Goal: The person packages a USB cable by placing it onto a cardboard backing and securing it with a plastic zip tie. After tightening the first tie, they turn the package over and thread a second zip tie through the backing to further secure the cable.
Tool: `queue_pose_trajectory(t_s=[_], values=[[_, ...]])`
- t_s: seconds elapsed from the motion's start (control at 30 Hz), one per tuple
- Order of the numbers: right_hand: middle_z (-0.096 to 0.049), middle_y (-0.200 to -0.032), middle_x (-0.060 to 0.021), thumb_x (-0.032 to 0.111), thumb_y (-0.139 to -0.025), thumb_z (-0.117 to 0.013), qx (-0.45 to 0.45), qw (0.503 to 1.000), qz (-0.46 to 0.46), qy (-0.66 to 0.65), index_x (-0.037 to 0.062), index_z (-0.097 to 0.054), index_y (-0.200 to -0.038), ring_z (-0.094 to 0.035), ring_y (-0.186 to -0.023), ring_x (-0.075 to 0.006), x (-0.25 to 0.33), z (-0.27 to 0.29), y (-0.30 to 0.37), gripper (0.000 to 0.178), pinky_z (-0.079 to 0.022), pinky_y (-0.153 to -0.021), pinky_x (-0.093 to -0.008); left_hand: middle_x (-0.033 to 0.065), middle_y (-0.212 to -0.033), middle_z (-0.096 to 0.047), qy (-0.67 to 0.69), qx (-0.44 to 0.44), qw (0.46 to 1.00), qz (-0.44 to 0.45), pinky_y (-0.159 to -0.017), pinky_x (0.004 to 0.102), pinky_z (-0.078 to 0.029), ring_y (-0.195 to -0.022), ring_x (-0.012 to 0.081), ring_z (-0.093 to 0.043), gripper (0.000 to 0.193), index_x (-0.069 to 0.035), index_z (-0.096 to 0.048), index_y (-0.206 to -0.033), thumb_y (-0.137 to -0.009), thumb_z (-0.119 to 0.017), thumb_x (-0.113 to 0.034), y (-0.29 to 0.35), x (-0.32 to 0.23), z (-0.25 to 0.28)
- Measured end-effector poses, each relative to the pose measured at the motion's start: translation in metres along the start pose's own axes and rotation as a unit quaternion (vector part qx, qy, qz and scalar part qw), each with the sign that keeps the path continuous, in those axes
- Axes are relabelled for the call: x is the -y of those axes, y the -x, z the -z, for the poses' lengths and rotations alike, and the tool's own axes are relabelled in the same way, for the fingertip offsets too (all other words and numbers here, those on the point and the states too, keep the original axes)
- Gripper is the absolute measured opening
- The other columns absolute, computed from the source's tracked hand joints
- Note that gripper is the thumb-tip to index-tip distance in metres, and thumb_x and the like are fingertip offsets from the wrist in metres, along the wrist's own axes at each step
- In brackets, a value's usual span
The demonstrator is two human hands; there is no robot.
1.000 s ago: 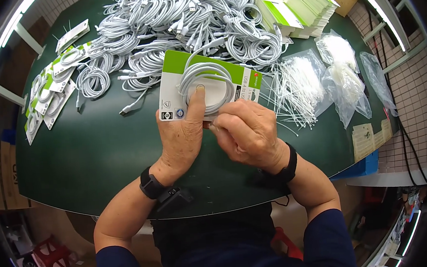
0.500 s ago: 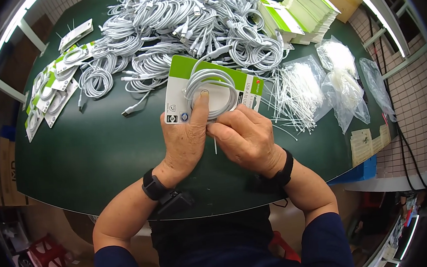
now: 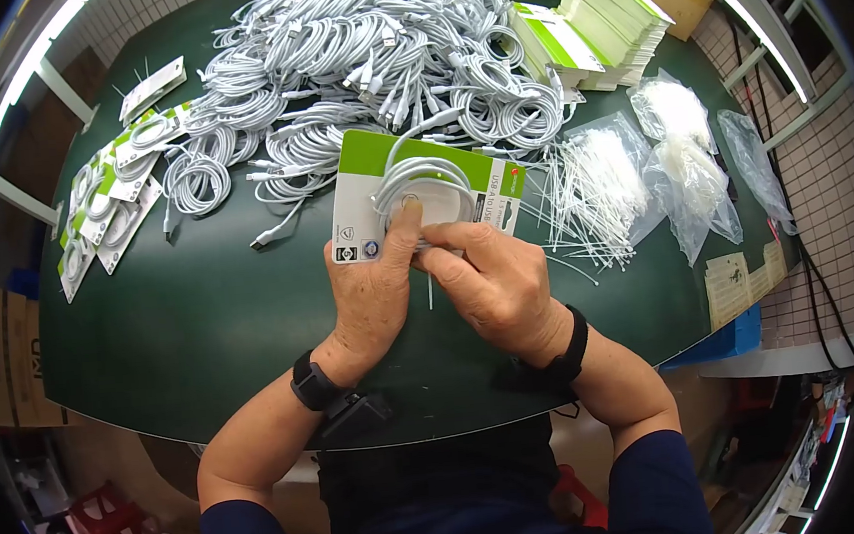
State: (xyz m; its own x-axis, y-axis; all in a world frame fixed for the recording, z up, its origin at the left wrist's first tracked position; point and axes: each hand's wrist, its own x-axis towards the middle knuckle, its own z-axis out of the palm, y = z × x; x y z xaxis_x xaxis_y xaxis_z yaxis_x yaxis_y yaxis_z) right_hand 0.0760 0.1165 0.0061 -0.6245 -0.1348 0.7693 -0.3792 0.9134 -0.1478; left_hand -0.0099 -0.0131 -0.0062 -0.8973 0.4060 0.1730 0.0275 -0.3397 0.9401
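Observation:
Above the green table, my left hand [image 3: 374,296] holds a white and green backing card [image 3: 354,197], its thumb pressed on a coiled white USB cable [image 3: 418,175] lying on the card's front. My right hand [image 3: 493,282] is closed in a pinch at the coil's lower edge, by the left thumb. A thin white cable tie end [image 3: 430,291] points down below that pinch. What the right fingertips grip is mostly hidden, but the tie end comes out right there. Both wrists wear black bands.
A large heap of coiled white cables [image 3: 330,54] covers the far middle. Finished-looking carded cables [image 3: 120,191] lie at left. Stacked cards [image 3: 618,21] stand far right, with loose cable ties [image 3: 596,188] and plastic bags [image 3: 691,186] nearer. A small black device [image 3: 358,413] sits by the front edge.
My right index finger has moved left onto the coil's lower edge, near the left thumb. The card's top sits slightly lower. The whole view has shifted a little.

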Motion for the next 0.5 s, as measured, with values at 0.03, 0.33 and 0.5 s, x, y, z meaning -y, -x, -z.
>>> queue_pose_trajectory(t_s=[0.03,0.33,0.5], values=[[-0.071,-0.099,-0.0084,0.002,-0.076,-0.077,-0.005,1.000,0.000,-0.003,0.0036,-0.072,-0.099,-0.070,-0.074,-0.0206,-0.0006,-0.0010,0.0010,0.023,-0.057,-0.059,-0.0314,0.0046,-0.097,-0.075,0.008,0.001,1.000,-0.001,-0.072,0.0279,-0.055,-0.087,0.0084,-0.067,0.023,0.003,-0.071,-0.113,-0.100,-0.072,-0.015,0.0007,0.0012,0.0003],[-0.073,-0.096,-0.0102,0.000,-0.077,-0.083,-0.013,0.999,-0.034,-0.039,0.0035,-0.073,-0.095,-0.071,-0.069,-0.0219,0.0004,0.0024,0.0020,0.021,-0.057,-0.057,-0.0307,0.0036,-0.098,-0.075,0.019,0.010,1.000,-0.015,-0.074,0.0270,-0.055,-0.087,0.0091,-0.068,0.021,0.002,-0.071,-0.113,-0.099,-0.074,-0.013,0.0019,0.0012,-0.0002],[-0.073,-0.096,-0.0103,-0.001,-0.076,-0.083,-0.029,0.999,-0.014,-0.042,0.0022,-0.073,-0.097,-0.071,-0.070,-0.0212,-0.0011,0.0042,0.0020,0.023,-0.058,-0.057,-0.0306,0.0043,-0.103,-0.074,0.001,0.011,1.000,-0.015,-0.074,0.0272,-0.056,-0.089,0.0101,-0.068,0.023,0.002,-0.069,-0.117,-0.100,-0.073,-0.012,0.0009,0.0007,-0.0009]])
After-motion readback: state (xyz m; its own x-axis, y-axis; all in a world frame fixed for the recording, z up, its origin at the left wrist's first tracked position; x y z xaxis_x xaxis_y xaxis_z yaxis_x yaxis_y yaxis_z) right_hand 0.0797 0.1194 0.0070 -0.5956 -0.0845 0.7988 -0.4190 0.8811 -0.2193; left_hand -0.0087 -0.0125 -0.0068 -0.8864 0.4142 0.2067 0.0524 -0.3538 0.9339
